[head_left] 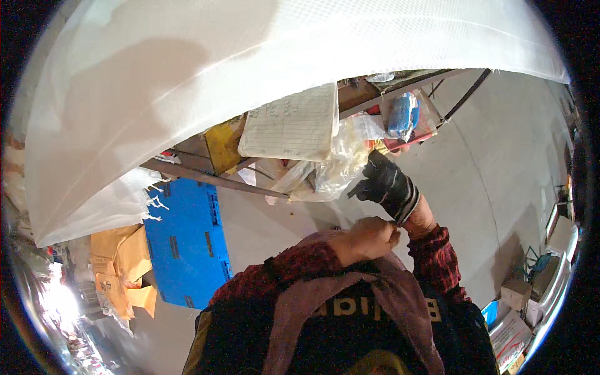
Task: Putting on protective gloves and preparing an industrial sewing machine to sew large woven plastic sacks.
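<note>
The black glove point(396, 190) is worn on the part-open right hand point(382, 177), ahead-right of the folded left hand point(367, 239), whose hold cannot be told.

Hands: 2, the left hand point(369, 239) at the wrist of the right hand point(389, 184). Gloves: 1, the black glove point(392, 190) on the right. Sleeves point(436, 256): 2, running back from the grip. Scarves: 1 pink scarf point(403, 306), nearer the body than the grip. Beyond the grip: 1 ruled page point(290, 128) leftward, 1 blue packet point(400, 117) rightward, 1 white woven sheet point(281, 53) farthest off. Left of it: 1 blue panel point(186, 250), then brown cardboard point(128, 256), too overlapped to count.
</note>
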Demonstrator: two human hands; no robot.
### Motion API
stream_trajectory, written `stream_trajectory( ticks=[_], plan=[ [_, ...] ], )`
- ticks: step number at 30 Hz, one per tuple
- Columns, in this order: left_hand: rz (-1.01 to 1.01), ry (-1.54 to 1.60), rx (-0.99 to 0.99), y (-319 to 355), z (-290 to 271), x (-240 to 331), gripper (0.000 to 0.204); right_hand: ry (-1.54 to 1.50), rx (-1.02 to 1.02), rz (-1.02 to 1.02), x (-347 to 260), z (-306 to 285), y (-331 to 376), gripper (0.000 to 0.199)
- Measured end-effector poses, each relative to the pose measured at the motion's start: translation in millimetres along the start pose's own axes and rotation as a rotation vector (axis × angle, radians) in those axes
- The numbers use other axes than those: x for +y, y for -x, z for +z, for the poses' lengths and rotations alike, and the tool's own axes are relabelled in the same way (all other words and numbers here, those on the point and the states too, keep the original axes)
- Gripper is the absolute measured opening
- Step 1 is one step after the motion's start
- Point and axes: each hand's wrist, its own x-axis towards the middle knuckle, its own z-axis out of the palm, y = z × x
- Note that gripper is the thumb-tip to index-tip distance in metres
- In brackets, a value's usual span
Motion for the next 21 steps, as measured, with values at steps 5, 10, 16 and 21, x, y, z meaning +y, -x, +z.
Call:
stream_trajectory(
  ticks=[5, 10, 16, 21],
  plan=[
    [-0.064, 0.155, 0.419, 28, -30, 2, 0.020, 0.138, 0.011, 0.044, -1, -18, 12, 0.045],
    [0.031, -0.002, 0.886, 21, -47, -16, 0.016, 0.396, -0.008, 0.124, 9, -29, 27, 0.041],
    [-0.118, 0.155, 0.705, 28, -40, -20, 0.019, 0.585, -0.076, 0.010, -1, -23, 33, 0.039],
    [-0.063, 0.212, 0.774, 26, -39, -19, 0.015, 0.504, -0.079, 0.058, -7, -17, 28, 0.037]
  ],
)
